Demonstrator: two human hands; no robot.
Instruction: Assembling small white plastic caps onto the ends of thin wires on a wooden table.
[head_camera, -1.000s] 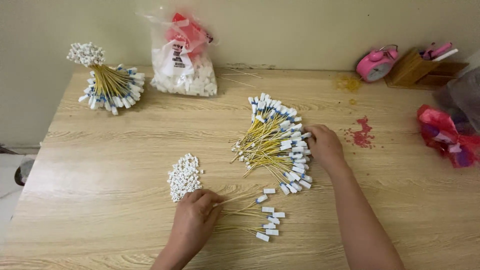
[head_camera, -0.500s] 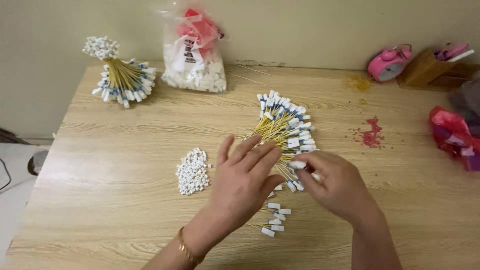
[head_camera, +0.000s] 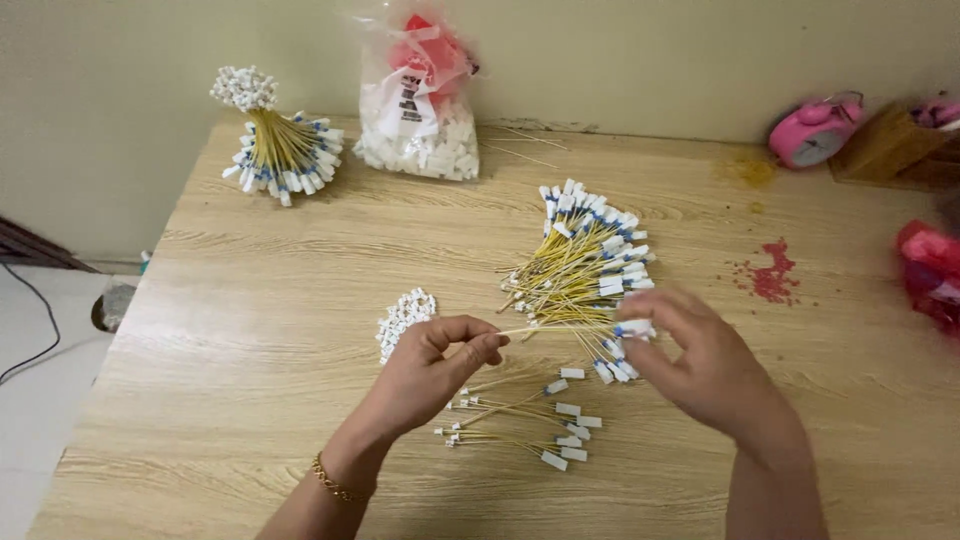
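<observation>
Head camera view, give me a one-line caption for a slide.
Left hand and right hand hold one thin yellow stick over a wooden table, beside a fanned pile of sticks.

On the wooden bench (head_camera: 250, 330), the left hand (head_camera: 430, 375) and right hand (head_camera: 700, 365) pinch one yellow wire (head_camera: 560, 329) between them, end to end. A fan of wires (head_camera: 585, 270) lies just beyond, a short row (head_camera: 520, 420) nearer. White caps (head_camera: 405, 318) sit left of the hands. Far left stands a tied bundle (head_camera: 280, 150), with a bag (head_camera: 420, 100) beside it.
</observation>
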